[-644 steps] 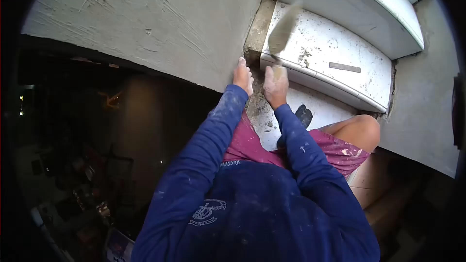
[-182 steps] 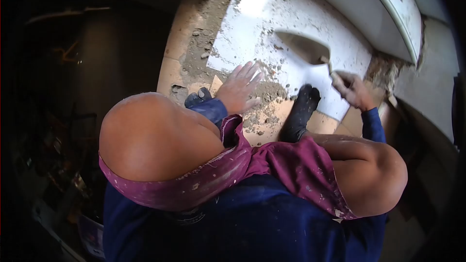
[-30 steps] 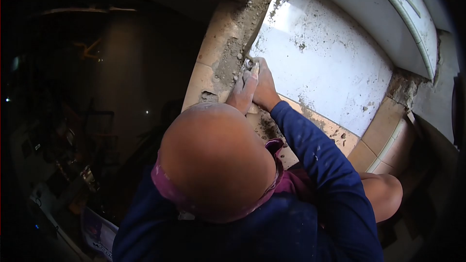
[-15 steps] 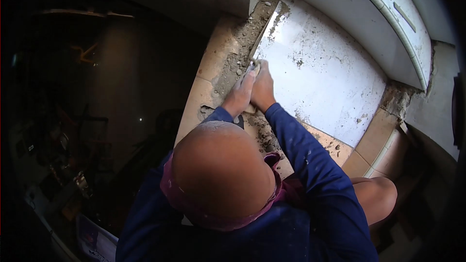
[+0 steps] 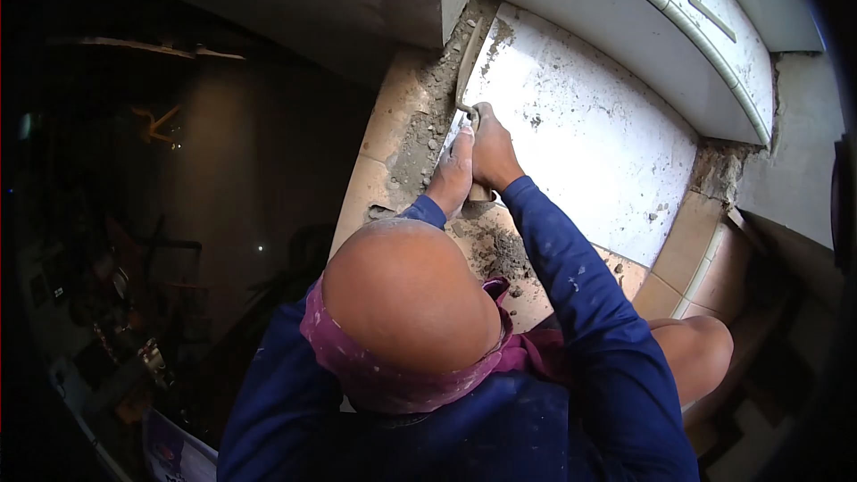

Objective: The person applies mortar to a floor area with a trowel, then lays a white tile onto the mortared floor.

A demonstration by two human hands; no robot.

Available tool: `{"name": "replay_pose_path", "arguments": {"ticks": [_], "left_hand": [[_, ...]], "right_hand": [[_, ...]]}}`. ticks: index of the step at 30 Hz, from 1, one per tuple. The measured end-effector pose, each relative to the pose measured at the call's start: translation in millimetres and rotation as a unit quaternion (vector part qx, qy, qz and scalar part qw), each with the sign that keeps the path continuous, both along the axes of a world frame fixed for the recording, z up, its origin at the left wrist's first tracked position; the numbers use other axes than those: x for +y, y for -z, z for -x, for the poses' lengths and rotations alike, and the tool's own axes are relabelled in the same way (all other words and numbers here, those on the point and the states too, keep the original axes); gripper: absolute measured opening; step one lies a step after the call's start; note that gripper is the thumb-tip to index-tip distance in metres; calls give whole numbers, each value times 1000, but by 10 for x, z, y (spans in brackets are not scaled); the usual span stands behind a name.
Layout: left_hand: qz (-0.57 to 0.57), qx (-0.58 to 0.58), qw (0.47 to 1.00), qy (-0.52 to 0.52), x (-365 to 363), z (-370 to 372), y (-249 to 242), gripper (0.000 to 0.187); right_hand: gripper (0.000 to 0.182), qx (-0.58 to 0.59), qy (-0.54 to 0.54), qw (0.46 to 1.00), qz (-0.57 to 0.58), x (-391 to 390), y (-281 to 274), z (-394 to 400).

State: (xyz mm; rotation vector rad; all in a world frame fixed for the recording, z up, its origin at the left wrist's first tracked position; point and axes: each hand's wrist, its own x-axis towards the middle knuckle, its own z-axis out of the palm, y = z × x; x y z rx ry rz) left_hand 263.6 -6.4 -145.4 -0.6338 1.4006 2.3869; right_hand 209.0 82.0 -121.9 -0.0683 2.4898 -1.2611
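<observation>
My right hand (image 5: 494, 150) is closed around the handle of a trowel (image 5: 470, 58), its fingers hidden on the far side. The trowel's narrow blade points away from me, along the left edge of a white panel (image 5: 589, 134), and its bent neck shows just above my fist. The butt of the handle pokes out below. Right beside it, my left hand (image 5: 453, 174) is closed, with the thumb up against the right hand. What its fingers grip is hidden. Grey mortar rubble (image 5: 413, 138) lies in a strip left of both hands.
Tan tiles (image 5: 361, 192) border the rubble on the left. A curved white ledge (image 5: 687, 27) rises at the far right. Loose debris (image 5: 500, 254) is scattered below the hands. A bare head with a maroon cloth (image 5: 357, 348) fills the lower middle. The left side is dark.
The trowel blade has turned, showing more of its face than the thin edge seen before. Both hands remain together at the panel's edge. The whole view has shifted slightly.
</observation>
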Motion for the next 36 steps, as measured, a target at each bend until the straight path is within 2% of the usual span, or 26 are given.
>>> {"name": "replay_pose_path", "arguments": {"ticks": [3, 4, 6, 8, 11, 12, 13, 15, 17, 18, 19, 21, 23, 24, 25, 27, 28, 29, 31, 32, 33, 34, 35, 36], "left_hand": [[151, 26, 986, 71, -113, 184, 42, 62], [231, 81, 965, 96, -142, 241, 108, 66], [209, 59, 970, 111, -142, 356, 274, 67], [175, 20, 977, 119, -134, 420, 189, 65], [247, 40, 963, 104, -98, 635, 418, 63], [251, 132, 949, 138, -136, 761, 420, 67], [183, 44, 974, 124, -77, 824, 291, 67], [55, -117, 988, 87, 39, 853, -135, 69], [134, 9, 990, 38, 234, 687, 409, 68], [120, 63, 991, 8, 328, 634, 488, 72], [-23, -37, 999, 1, 360, 559, 135, 68], [-113, -43, 993, 2, 335, 408, -194, 65], [-28, -9, 999, 16, 258, 261, -72, 63], [19, 1, 997, 80, 136, 235, 29, 60], [37, 13, 996, 84, 100, 258, 6, 62], [73, 34, 993, 87, 40, 341, -26, 65], [65, -20, 994, 88, 48, 460, -119, 69], [106, 45, 987, 108, 39, 616, 239, 75], [70, -61, 985, 147, 102, 810, 186, 78], [72, -25, 985, 154, 113, 758, -45, 81], [69, -40, 981, 176, 82, 695, -302, 77], [66, -51, 977, 197, -4, 674, -549, 73], [64, -66, 972, 218, -112, 671, -653, 69], [84, -38, 981, 169, -234, 679, -497, 68]], "right_hand": [[39, 18, 35, 999, 26, -7, 116, 69], [42, 12, 40, 999, 24, -1, 139, 126], [47, 3, 44, 999, 26, 28, 255, 229], [46, 22, 46, 998, 41, 21, 378, 281], [45, 19, -8, 999, 45, 58, 427, 522], [46, -28, -19, 998, 54, 87, 382, 670], [46, -68, -15, 994, 88, 85, 155, 735], [49, -113, -23, 988, 104, 157, 231, 781], [51, 6, -72, 997, -34, 324, 343, 696], [51, -23, -95, 995, -4, 381, 367, 701], [50, -39, -82, 996, -2, 394, 311, 653], [51, -94, -106, 989, 32, 402, 54, 534], [51, -53, -82, 995, 17, 341, 128, 332], [50, -21, -29, 999, 40, 297, 250, 222], [52, -41, -11, 998, 43, 247, 292, 194], [38, -4, 40, 996, 79, 163, 451, 234], [34, -5, 22, 992, 123, 161, 558, 342], [30, -8, 5, 986, 167, 207, 650, 494], [27, 17, -79, 995, 52, 337, 506, 640], [26, 35, -121, 992, -4, 398, 421, 716], [29, -15, -25, 998, 49, 437, 230, 654], [33, -90, 13, 986, 142, 487, 16, 631], [37, -167, 51, 957, 234, 549, -179, 566], [42, -243, 89, 911, 322, 585, -300, 478]]}}
